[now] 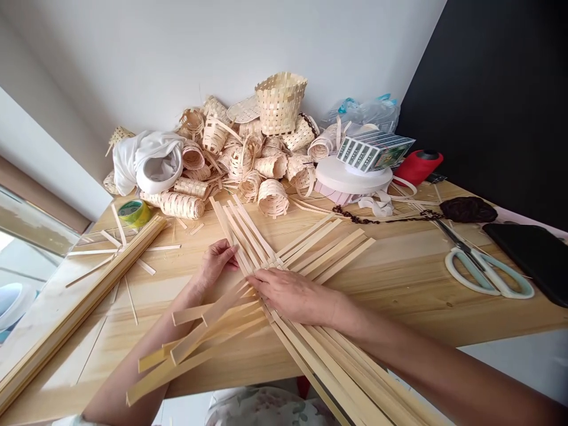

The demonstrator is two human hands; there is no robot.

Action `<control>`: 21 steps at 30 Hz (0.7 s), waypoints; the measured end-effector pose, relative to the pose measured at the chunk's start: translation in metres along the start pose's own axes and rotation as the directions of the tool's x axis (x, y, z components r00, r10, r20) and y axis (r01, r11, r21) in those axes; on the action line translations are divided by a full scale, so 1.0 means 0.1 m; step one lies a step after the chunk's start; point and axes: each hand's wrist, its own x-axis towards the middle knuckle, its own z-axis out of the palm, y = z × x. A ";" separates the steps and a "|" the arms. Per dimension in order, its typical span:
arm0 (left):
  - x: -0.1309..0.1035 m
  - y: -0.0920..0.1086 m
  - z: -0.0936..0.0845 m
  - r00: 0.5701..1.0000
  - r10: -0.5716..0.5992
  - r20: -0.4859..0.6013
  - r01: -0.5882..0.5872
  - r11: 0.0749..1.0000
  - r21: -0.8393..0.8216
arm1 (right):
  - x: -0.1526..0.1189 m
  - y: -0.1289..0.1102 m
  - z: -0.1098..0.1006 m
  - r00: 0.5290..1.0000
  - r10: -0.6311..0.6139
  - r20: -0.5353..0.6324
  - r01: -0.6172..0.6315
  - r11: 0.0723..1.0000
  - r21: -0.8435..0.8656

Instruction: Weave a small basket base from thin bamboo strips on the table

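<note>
Pale bamboo strips (328,361) cross each other in a partly woven piece on the wooden table, some running over its front edge. My left hand (218,260) is closed, pinching the outermost strip (233,239) on the left side between thumb and fingers. Flat across the woven middle lies my right hand (295,294), palm down, its fingers pressing on the crossing and hiding most of the weave. Toward me on the left, several loose strip ends (195,343) bend upward. Others fan out to the far right (341,248).
Small woven baskets (273,198) are heaped against the wall. Scissors (483,266), a dark pouch-like item (528,254) and red thread (419,165) are on the right. At left are a bundle of long strips (89,302), scraps and a tape roll (134,213).
</note>
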 end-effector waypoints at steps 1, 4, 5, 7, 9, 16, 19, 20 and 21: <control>0.00 0.00 -0.01 1.000 0.006 0.000 -0.006 1.000 0.028 | 0.00 0.00 0.00 1.000 -0.020 0.003 0.020 0.999 -0.045; 0.00 0.02 -0.01 1.000 0.011 0.010 -0.012 0.998 0.063 | -0.01 -0.01 -0.01 1.000 -0.026 -0.006 0.025 0.994 -0.106; 0.00 0.03 -0.01 1.000 0.008 0.010 -0.008 0.998 0.065 | -0.01 -0.01 -0.01 1.000 -0.028 -0.013 0.026 0.993 -0.111; -0.01 0.04 -0.01 1.000 -0.002 0.003 0.001 0.998 0.063 | -0.01 -0.01 -0.01 0.999 -0.038 -0.021 0.036 0.992 -0.121; -0.02 0.04 0.00 1.000 -0.015 -0.004 0.015 0.998 0.064 | -0.01 -0.01 -0.01 0.999 -0.050 -0.017 0.047 0.989 -0.139; -0.05 0.07 -0.01 1.000 0.003 0.020 -0.006 0.986 0.168 | 0.03 0.01 0.00 0.998 -0.056 0.001 0.056 0.991 -0.120; -0.07 0.10 0.00 1.000 0.005 0.021 -0.009 0.980 0.201 | 0.04 0.03 0.00 0.998 -0.060 0.012 0.061 0.993 -0.096; -0.08 0.11 0.00 0.999 0.005 0.033 -0.011 0.978 0.210 | 0.04 0.04 0.00 0.998 -0.066 0.015 0.067 0.993 -0.094; -0.08 0.12 0.00 0.999 0.007 0.051 -0.018 0.976 0.219 | 0.05 0.05 0.01 0.997 -0.075 0.014 0.076 0.993 -0.093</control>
